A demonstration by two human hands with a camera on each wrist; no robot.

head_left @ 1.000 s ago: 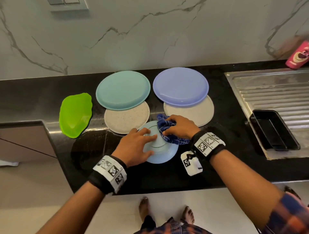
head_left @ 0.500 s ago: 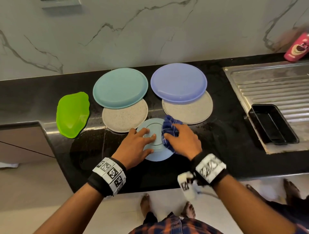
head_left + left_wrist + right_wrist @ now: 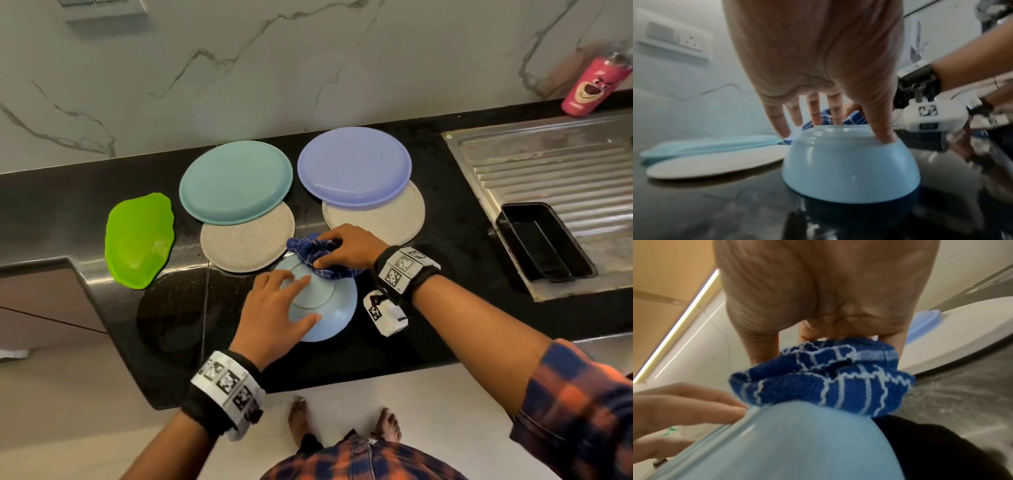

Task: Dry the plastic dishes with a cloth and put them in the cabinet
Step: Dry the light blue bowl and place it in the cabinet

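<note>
The left hand (image 3: 274,308) lies spread, fingers straight, on the base of an upturned pale blue plastic bowl (image 3: 330,313) at the frame's centre, thumb pressing its near side; the right hand (image 3: 349,250) bunches a dark blue cloth with white lines (image 3: 315,257), fingers curled around it, against the bowl's far edge; the bowl stands mouth-down on the black stone counter (image 3: 171,308); behind it lie two speckled beige plates (image 3: 239,240), each partly under a teal plate (image 3: 236,181) or lilac plate (image 3: 354,166); a lime green dish (image 3: 138,240) sits at left.
</note>
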